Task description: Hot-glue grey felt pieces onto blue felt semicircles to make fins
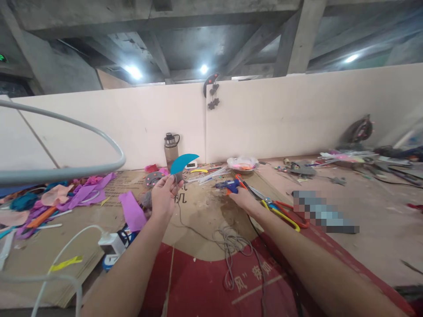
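My left hand (163, 193) pinches a blue crescent-shaped piece (185, 163) at its lower end, where grey yarn seems wound around it. From there the loose grey yarn (231, 242) trails down and lies in a tangle on the cardboard. Farther right, my right hand (241, 196) is closed around a blue glue gun (233, 186) with an orange trigger. Its nozzle points left, apart from the blue piece. Beside my right forearm lie scissors with yellow handles (284, 218) and others with red handles (294, 211).
Purple and coloured felt scraps (89, 189) heap up at the left. A white power adapter (112, 244) sits near my left forearm. Along the white partition stand a bottle (171, 149) and a bowl (243, 165). A grey curved tube (66, 174) crosses the left side.
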`<state>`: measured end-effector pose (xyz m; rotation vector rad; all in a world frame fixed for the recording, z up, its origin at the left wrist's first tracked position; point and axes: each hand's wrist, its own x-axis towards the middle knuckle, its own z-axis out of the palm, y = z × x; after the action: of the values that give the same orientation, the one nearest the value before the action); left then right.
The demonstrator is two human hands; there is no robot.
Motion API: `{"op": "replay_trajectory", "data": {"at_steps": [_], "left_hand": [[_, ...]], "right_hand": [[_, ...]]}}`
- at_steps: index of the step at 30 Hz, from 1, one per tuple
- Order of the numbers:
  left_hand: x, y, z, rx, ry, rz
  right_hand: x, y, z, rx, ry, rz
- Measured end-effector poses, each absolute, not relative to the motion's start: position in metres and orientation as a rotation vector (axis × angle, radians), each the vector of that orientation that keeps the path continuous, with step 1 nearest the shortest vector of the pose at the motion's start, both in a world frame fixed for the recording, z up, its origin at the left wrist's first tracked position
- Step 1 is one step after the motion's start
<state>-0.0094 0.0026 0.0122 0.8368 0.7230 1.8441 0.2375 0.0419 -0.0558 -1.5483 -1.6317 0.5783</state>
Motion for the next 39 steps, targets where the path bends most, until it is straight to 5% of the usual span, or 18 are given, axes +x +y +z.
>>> {"op": "replay_trajectory", "data": {"at_steps": [9,20,39], "left_hand": [[-0.003,0.003,0.008,0.953,0.81,1.861],[0.011,-0.005,0.002,1.065,0.857,1.758],[0.016,-0.01,-0.001,1.157,0.877,1.733]], "right_hand": [[0.211,-0.031,-0.004,-0.88,-1.558,0.803],[0.208,-0.045,-0.002,-1.012,-1.766,0.444],[0.201,-0.046,-0.004,-0.955,-1.844,0.38]]}}
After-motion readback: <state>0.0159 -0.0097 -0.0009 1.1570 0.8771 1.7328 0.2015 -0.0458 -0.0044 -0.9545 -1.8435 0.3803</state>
